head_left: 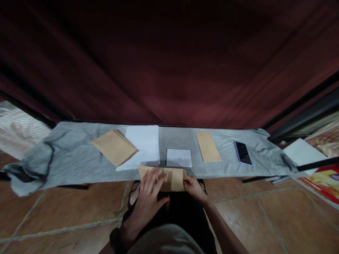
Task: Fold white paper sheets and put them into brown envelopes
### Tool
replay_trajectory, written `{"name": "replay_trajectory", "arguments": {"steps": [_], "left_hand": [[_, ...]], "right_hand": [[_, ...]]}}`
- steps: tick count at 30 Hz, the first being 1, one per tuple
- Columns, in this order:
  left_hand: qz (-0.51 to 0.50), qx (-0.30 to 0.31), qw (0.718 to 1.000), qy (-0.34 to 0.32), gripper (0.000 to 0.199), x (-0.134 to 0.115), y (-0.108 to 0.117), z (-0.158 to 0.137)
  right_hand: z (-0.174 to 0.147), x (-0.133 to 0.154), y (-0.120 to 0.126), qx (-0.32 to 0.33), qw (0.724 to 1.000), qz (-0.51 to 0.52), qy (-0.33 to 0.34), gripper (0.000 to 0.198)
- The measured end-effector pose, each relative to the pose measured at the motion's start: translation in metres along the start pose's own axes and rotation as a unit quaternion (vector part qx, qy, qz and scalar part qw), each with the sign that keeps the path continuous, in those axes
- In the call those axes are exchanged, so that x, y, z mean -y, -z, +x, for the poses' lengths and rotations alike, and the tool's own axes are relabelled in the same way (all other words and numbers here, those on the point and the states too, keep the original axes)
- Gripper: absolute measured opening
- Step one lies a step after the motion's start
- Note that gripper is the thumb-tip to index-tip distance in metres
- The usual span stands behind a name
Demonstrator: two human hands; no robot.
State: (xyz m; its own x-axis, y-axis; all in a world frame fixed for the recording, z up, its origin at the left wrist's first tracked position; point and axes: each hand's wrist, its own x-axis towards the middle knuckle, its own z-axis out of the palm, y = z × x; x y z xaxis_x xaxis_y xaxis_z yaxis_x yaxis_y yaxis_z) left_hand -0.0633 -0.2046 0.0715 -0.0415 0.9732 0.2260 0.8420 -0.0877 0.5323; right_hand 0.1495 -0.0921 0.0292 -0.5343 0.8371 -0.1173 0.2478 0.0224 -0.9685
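You had the brown envelope (169, 178) in both hands at the near edge of the grey cloth (66, 158), right in front of you. Your left hand (149, 195) lay flat over its left half with the fingers spread, pressing rather than pinching, and your right hand (194, 188) was pinching the right end between thumb and fingers. I couldn't tell from the shot whether anything was inside it, the light was too dim.

If I had to call it, the trick at that point was keeping the envelope flat against the cloth edge with the left palm so the right end didn't buckle under the pinch, and working slowly so the paper didn't crease.

Count of what was lying there:
- one envelope in hand
- one fanned stack of brown envelopes (115, 146) on the left, too overlapped to count
- one single brown envelope (208, 146) further right
- one large white sheet (144, 143) under the stack's edge
- one small folded white paper (179, 157) just beyond your hands
- one phone (243, 152), screen dark, well off to the right
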Motion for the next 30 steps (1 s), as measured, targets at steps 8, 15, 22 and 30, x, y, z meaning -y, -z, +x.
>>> {"name": "replay_trajectory", "arguments": {"steps": [8, 15, 22, 30], "left_hand": [[0.193, 0.05, 0.971, -0.13, 0.11, 0.006, 0.002, 0.014], [0.183, 0.064, 0.973, -0.129, 0.103, 0.004, -0.008, 0.011], [0.169, 0.093, 0.974, -0.118, 0.098, 0.007, -0.014, 0.008], [0.144, 0.081, 0.981, -0.104, 0.1, 0.008, -0.018, 0.009]], "right_hand": [[-0.021, 0.036, 0.006, 0.078, 0.992, 0.087, -0.057, 0.038], [-0.027, 0.033, 0.01, 0.04, 0.996, 0.071, -0.038, 0.035], [-0.029, 0.011, 0.015, -0.067, 0.997, -0.025, -0.043, 0.026], [-0.048, 0.025, 0.038, -0.19, 0.979, -0.072, 0.006, 0.03]]}}
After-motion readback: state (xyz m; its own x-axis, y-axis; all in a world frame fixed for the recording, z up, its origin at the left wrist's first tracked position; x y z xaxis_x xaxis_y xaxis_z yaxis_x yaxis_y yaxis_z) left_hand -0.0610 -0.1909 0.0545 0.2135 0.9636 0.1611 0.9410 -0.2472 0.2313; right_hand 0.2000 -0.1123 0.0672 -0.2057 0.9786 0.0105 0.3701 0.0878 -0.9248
